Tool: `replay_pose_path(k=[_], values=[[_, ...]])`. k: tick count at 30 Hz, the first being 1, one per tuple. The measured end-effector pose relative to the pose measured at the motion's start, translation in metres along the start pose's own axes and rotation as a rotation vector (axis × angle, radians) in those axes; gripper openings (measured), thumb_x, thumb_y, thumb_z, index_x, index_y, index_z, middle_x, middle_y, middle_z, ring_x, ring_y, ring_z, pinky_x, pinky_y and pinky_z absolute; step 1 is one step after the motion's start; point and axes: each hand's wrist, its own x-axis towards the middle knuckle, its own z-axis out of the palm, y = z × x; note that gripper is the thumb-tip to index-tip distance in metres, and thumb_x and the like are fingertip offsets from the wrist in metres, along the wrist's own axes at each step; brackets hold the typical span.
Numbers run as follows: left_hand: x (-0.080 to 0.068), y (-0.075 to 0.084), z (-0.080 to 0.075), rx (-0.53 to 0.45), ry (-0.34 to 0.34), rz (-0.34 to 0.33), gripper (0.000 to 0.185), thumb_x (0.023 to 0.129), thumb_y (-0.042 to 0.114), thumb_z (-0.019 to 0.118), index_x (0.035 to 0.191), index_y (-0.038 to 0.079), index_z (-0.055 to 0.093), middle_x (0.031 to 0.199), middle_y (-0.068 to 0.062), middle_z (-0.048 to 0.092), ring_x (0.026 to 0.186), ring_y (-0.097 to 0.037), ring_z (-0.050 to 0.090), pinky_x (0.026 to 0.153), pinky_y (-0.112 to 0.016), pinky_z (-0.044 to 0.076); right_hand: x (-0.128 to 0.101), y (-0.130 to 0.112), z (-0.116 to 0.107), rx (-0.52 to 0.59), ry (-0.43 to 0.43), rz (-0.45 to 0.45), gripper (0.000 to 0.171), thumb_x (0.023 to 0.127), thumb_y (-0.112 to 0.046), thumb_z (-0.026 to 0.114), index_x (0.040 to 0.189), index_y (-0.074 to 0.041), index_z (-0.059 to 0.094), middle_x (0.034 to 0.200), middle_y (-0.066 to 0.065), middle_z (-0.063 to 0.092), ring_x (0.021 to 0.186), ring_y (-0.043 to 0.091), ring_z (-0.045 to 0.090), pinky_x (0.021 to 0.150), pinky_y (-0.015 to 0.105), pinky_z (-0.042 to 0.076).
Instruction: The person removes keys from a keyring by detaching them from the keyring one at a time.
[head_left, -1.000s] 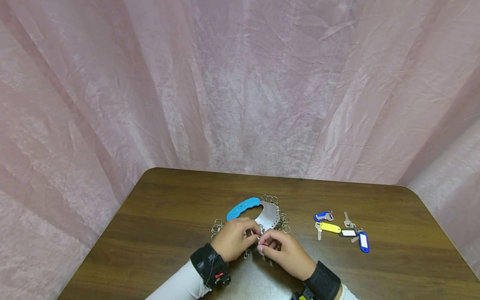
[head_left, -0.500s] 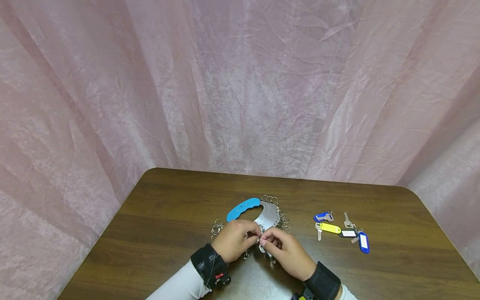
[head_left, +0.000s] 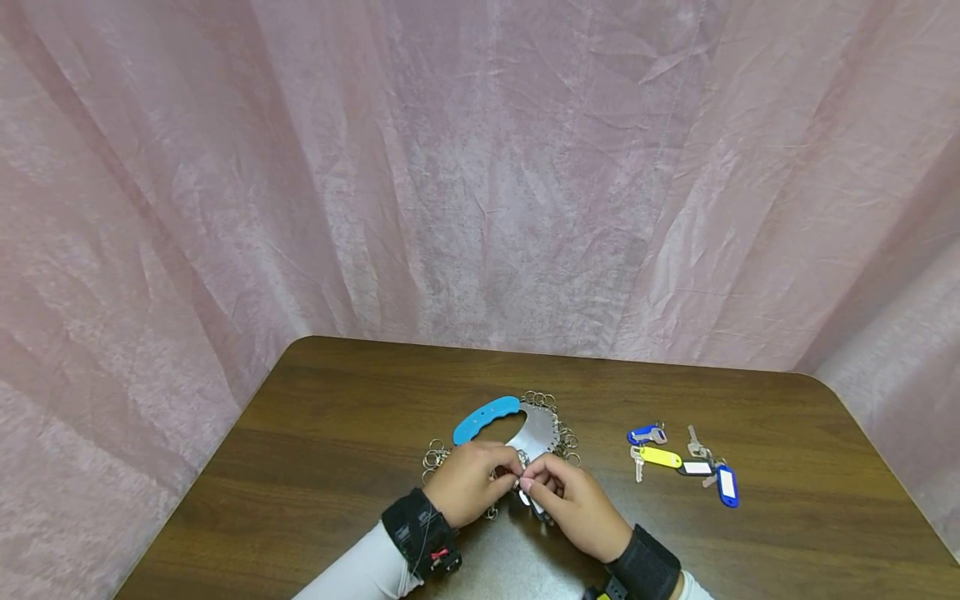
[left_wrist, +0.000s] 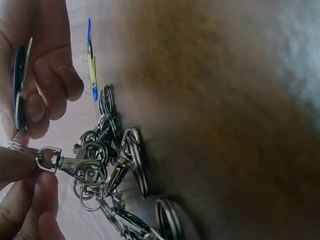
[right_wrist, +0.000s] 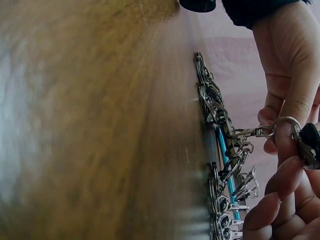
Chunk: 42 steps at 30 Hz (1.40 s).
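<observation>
Barely shifted, both hands' fingers (left_wrist: 20,165) pinch a split ring (left_wrist: 19,147) and black key tag (left_wrist: 20,75).

Even, soft light is seen in the head view, with a pale sheen on the surface (head_left: 517,567) near the bottom edge and wide-angle bending at the sides. In both wrist views the surface is blurred, while the metal clips (left_wrist: 90,167) are rendered sharper.

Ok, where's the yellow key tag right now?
In the head view, the yellow key tag lies on the table, right of both hands, between the blue tag and black tag.
</observation>
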Motion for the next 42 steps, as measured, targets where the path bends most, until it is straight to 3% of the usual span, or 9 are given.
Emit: replay_pose_path(k=[9,22,29,42], values=[[0.000,0.001,0.000,0.005,0.008,0.017,0.010,0.089,0.008,0.073,0.085,0.017,0.072,0.081,0.008,0.069,0.075,0.000,0.056,0.070,-0.014,0.047,0.000,-0.001,0.002,-0.025,0.038,0.045,0.005,0.098,-0.021,0.065,0.094,-0.018,0.065,0.079,-0.004,0.062,0.065,0.000,0.053,0.060,0.022,0.047],[0.000,0.000,0.000,-0.027,-0.025,-0.025,0.008,0.088,0.009,0.073,0.089,0.017,0.072,0.085,0.008,0.070,0.077,0.000,0.059,0.072,-0.014,0.048,0.002,-0.002,-0.004,-0.011,0.064,0.060,0.005,0.099,-0.020,0.064,0.095,-0.017,0.065,0.079,-0.002,0.062,0.067,0.002,0.054,0.061,0.022,0.047],[0.000,0.001,-0.001,-0.035,-0.058,-0.048,0.004,0.089,0.011,0.074,0.088,0.015,0.072,0.085,0.007,0.070,0.076,0.001,0.060,0.071,-0.014,0.048,0.005,-0.003,-0.017,-0.011,0.137,0.058,0.005,0.098,-0.017,0.066,0.096,-0.012,0.066,0.081,-0.002,0.062,0.069,0.003,0.054,0.063,0.022,0.048],[-0.002,-0.003,0.003,0.026,-0.128,-0.012,0.007,0.087,0.011,0.075,0.085,0.018,0.073,0.082,0.009,0.069,0.075,0.003,0.056,0.070,-0.013,0.046,0.009,-0.006,-0.051,-0.043,0.248,0.034,0.011,0.099,-0.017,0.064,0.100,-0.006,0.067,0.085,0.002,0.063,0.073,0.005,0.056,0.067,0.023,0.048]])
